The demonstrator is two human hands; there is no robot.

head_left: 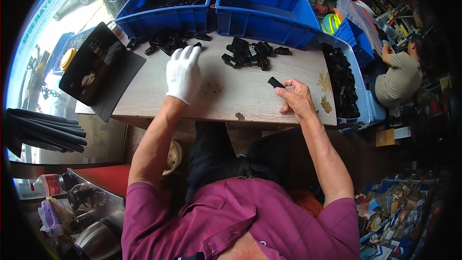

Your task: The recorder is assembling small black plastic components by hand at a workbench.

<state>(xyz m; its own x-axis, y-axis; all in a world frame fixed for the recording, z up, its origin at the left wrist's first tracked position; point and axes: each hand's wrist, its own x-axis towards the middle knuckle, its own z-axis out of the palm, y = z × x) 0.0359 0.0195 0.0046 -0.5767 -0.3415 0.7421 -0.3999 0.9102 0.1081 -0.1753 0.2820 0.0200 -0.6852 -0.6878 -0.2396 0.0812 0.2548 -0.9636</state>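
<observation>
Here's the bare right hand (pixel 297 98) pinching a small black plastic piece (pixel 275 82) over the pale wood-grain table (pixel 240 89), near right; farther left, the white-gloved left hand (pixel 183 73), grip unclear, at a black parts pile (pixel 163 40); beyond, two blue plastic bins (pixel 267 28).

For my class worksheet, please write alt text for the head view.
A bare right hand holds a small black part over a pale table; the white-gloved left hand is at piled black parts, near two blue bins.

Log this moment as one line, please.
left hand: gloved, at left pile | right hand: bare, holding black part | right pile: before blue bin
</observation>
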